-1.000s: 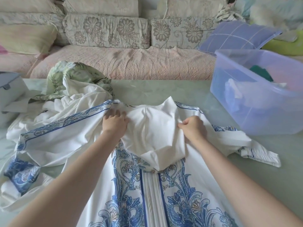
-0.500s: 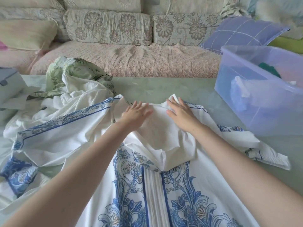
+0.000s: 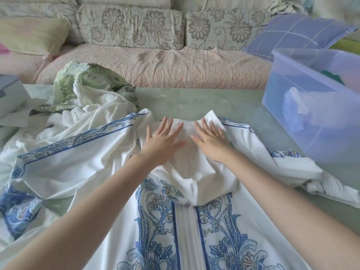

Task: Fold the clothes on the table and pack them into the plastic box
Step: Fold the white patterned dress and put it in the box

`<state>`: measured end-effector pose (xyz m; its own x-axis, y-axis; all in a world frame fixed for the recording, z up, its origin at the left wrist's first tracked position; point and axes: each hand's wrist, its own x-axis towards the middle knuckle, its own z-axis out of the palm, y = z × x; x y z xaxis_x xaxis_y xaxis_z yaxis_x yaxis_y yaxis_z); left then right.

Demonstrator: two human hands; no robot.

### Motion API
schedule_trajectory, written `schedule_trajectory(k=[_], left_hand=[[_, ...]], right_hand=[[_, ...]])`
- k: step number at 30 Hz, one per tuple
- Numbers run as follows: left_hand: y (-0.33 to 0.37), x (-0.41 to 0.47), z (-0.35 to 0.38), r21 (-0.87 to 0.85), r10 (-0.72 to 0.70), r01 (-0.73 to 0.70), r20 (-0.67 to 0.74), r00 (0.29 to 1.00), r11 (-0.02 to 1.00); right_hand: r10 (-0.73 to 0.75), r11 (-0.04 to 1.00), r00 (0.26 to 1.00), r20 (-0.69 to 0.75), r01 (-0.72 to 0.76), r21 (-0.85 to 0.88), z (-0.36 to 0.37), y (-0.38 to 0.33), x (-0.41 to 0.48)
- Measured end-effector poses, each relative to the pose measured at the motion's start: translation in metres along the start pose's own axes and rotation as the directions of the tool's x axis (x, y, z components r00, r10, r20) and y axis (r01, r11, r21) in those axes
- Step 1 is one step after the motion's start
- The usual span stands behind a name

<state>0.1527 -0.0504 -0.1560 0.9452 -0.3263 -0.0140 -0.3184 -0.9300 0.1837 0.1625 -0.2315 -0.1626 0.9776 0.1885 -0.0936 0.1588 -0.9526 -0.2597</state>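
A white garment with blue floral print (image 3: 187, 227) lies spread over the pale green table (image 3: 194, 100), its plain white upper part toward the far side. My left hand (image 3: 161, 141) and my right hand (image 3: 210, 141) lie flat on that white part, side by side, fingers straight and spread, pressing the cloth down. A crumpled white cloth with a green leafy garment (image 3: 89, 88) is heaped at the left. The translucent blue plastic box (image 3: 315, 121) stands at the right edge, with some white and green clothes inside.
A sofa with floral cushions (image 3: 132, 30) runs along the table's far side, with a purple checked pillow (image 3: 298, 34) on it. A grey box (image 3: 9, 94) and a sheet of paper sit at the far left. Bare table shows between garment and sofa.
Both hands let go of the bunched white fabric they gripped a second ago, moved toward the far edge and flattened out on the cloth, which now lies smoother.
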Motion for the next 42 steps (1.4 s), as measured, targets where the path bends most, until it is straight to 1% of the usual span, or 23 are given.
schedule_trajectory(k=[1, 4, 5, 7, 9, 12, 15, 17, 20, 22, 24, 25, 27, 28, 29, 30, 32, 34, 36, 37, 38, 40, 42], left_hand=[[0.006, -0.013, -0.002, 0.013, 0.034, -0.035, 0.019, 0.999, 0.999], [0.018, -0.063, -0.001, 0.076, 0.13, -0.152, 0.24, 0.962, 0.986], [0.018, -0.078, 0.003, 0.076, 0.153, -0.181, 0.284, 0.947, 0.981], [0.014, -0.098, 0.01, 0.052, 0.181, -0.202, 0.265, 0.947, 0.978], [0.013, -0.102, 0.015, -0.006, 0.163, -0.166, 0.211, 0.964, 0.986], [0.017, -0.105, 0.013, -0.078, 0.108, -0.098, 0.144, 0.984, 0.992], [0.028, -0.127, 0.011, -0.068, 0.162, -0.159, 0.049, 0.986, 0.985], [0.033, -0.146, 0.014, -0.114, 0.204, -0.197, 0.06, 0.977, 0.974], [0.034, -0.16, 0.022, -0.078, 0.226, -0.216, 0.149, 0.963, 0.973], [0.035, -0.16, 0.018, -0.049, 0.213, -0.207, 0.206, 0.955, 0.977], [0.035, -0.155, 0.004, -0.121, 0.188, -0.164, 0.231, 0.954, 0.979], [0.036, -0.152, -0.005, -0.158, 0.182, -0.151, 0.21, 0.961, 0.976], [0.036, -0.144, -0.018, -0.15, 0.181, -0.169, 0.075, 0.981, 0.974], [0.039, -0.14, -0.023, -0.143, 0.183, -0.182, -0.008, 0.983, 0.973], [0.044, -0.137, -0.027, -0.159, 0.186, -0.194, -0.063, 0.98, 0.968], [0.051, -0.135, -0.029, -0.179, 0.197, -0.207, -0.074, 0.978, 0.962], [0.07, -0.129, -0.028, -0.189, 0.239, -0.238, -0.018, 0.971, 0.953], [0.089, -0.122, -0.024, -0.178, 0.273, -0.262, 0.036, 0.961, 0.948], [0.105, -0.115, -0.016, -0.173, 0.264, -0.247, 0.079, 0.961, 0.953], [0.112, -0.112, -0.012, -0.168, 0.251, -0.23, 0.115, 0.961, 0.959], [0.116, -0.11, -0.008, -0.163, 0.244, -0.218, 0.165, 0.956, 0.962], [0.12, -0.108, 0.003, -0.148, 0.251, -0.216, 0.289, 0.924, 0.965], [0.119, -0.112, 0.015, -0.076, 0.246, -0.235, 0.331, 0.911, 0.969]], right_hand=[[-0.021, 1.0, 1.0, 0.006, 0.021, 0.012, 0.0, -0.003, -0.013], [-0.103, 0.991, 0.986, 0.129, 0.091, 0.094, 0.006, -0.015, -0.063], [-0.135, 0.989, 0.976, 0.17, 0.121, 0.089, 0.011, -0.018, -0.08], [-0.188, 0.98, 0.965, 0.184, 0.195, -0.024, 0.02, -0.022, -0.103], [-0.179, 0.978, 0.97, 0.164, 0.193, -0.073, 0.025, -0.024, -0.109], [-0.158, 0.987, 0.977, 0.142, 0.154, 0.041, 0.018, -0.034, -0.115], [-0.217, 0.97, 0.97, 0.107, 0.202, 0.139, 0.011, -0.038, -0.141], [-0.251, 0.964, 0.96, 0.121, 0.237, 0.117, 0.013, -0.038, -0.165], [-0.259, 0.963, 0.945, 0.199, 0.238, 0.125, 0.019, -0.036, -0.185], [-0.245, 0.961, 0.947, 0.206, 0.209, 0.181, 0.02, -0.035, -0.186], [-0.224, 0.922, 0.965, 0.135, 0.165, 0.35, 0.013, -0.032, -0.183], [-0.179, 0.879, 0.982, 0.059, 0.132, 0.459, 0.007, -0.028, -0.181], [0.031, 0.798, 0.984, -0.175, 0.081, 0.598, -0.009, -0.006, -0.178], [0.175, 0.786, 0.94, -0.291, 0.044, 0.617, -0.018, 0.009, -0.179], [0.315, 0.785, 0.872, -0.375, -0.018, 0.619, -0.027, 0.026, -0.18], [0.44, 0.783, 0.799, -0.41, -0.118, 0.611, -0.033, 0.045, -0.182], [0.644, 0.723, 0.681, -0.348, -0.393, 0.568, -0.037, 0.085, -0.185], [0.759, 0.62, 0.612, -0.221, -0.578, 0.531, -0.034, 0.115, -0.189], [0.795, 0.574, 0.583, -0.169, -0.631, 0.522, -0.03, 0.129, -0.188], [0.798, 0.576, 0.572, -0.189, -0.634, 0.516, -0.029, 0.131, -0.186], [0.792, 0.598, 0.558, -0.246, -0.63, 0.496, -0.03, 0.13, -0.183], [0.723, 0.689, 0.523, -0.452, -0.597, 0.412, -0.036, 0.123, -0.176], [0.584, 0.792, 0.54, -0.606, -0.543, 0.279, -0.041, 0.121, -0.165]])
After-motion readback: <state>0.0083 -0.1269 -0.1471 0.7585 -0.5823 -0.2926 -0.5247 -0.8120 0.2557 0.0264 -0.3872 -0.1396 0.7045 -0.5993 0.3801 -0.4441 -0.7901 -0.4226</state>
